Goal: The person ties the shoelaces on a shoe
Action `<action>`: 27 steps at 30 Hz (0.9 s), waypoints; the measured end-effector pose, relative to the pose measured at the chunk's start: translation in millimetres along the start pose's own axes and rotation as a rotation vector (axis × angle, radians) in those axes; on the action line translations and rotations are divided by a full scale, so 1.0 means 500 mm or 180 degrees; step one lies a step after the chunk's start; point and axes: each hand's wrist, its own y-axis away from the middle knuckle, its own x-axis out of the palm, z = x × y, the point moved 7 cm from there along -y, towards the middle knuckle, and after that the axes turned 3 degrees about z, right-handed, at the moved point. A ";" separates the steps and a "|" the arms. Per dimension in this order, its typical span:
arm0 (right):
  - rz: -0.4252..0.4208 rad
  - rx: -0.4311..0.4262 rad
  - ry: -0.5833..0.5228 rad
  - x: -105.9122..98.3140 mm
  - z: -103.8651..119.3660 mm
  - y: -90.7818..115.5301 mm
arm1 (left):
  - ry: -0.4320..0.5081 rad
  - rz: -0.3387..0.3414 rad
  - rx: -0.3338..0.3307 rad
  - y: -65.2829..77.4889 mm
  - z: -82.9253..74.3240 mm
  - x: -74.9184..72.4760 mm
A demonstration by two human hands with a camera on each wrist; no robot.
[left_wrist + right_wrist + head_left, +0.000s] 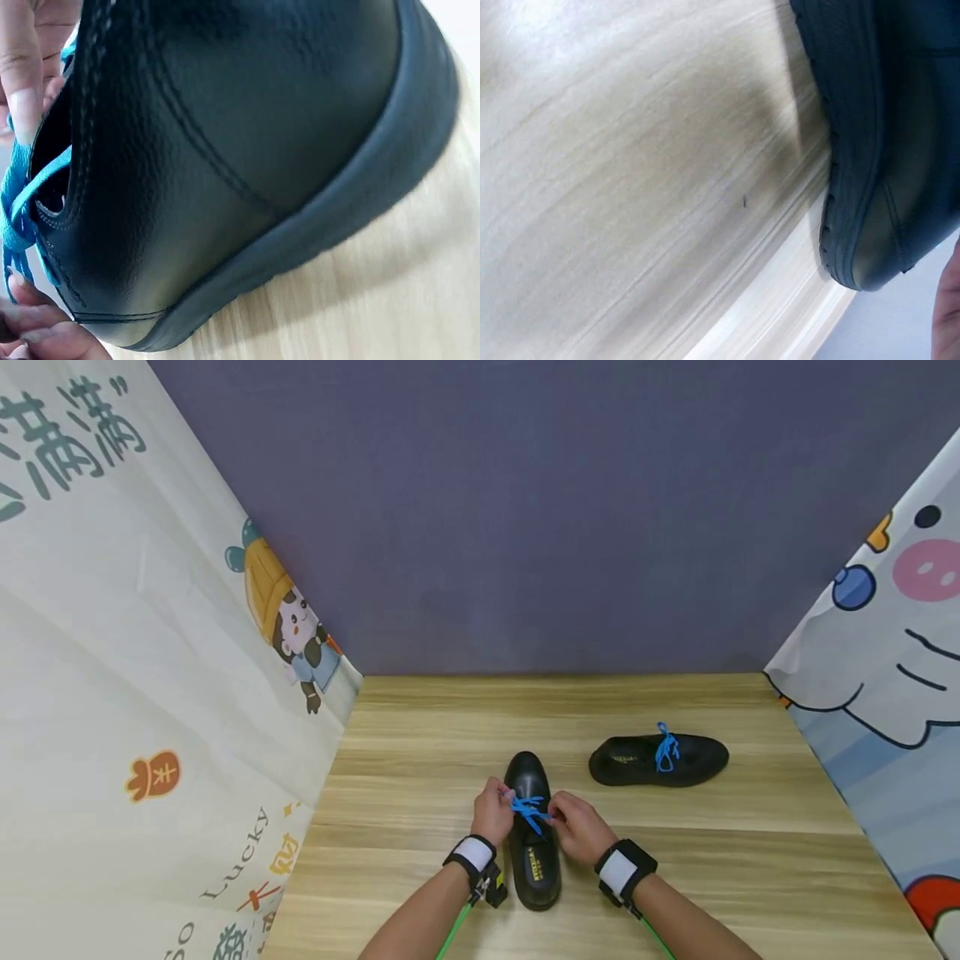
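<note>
A black leather shoe [537,868] stands on the wooden table between my hands, toe pointing away from me. Blue shoelaces [529,811] cross its front in a knot with loops and loose ends spread to both sides. My left hand [492,812] pinches the lace on the left side of the knot. On the opposite side, my right hand [581,827] pinches the lace between thumb and finger. In the left wrist view, the lace [22,199] runs between the fingertips of both hands. The right wrist view shows mostly the shoe's side [900,165], with the right hand's edge at the border.
A second black shoe [693,762] with a blue lace bow [666,748] lies sideways at the right, toe to the right. Behind the wooden table [420,727] rises a grey-purple panel [555,527]. Printed white cloths flank the left and right sides.
</note>
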 end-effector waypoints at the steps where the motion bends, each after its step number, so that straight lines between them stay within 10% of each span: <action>1: -0.0012 0.0006 -0.0015 -0.001 0.000 -0.001 | 0.0040 0.0007 -0.0019 -0.001 0.002 0.000; 10: -0.0194 -0.0071 -0.0172 -0.005 -0.008 -0.001 | 0.0742 0.0241 -0.0360 -0.009 0.024 -0.001; 27: -0.0350 -0.0172 -0.0197 -0.021 -0.027 0.006 | 0.0441 0.0083 -0.0361 -0.012 0.036 -0.020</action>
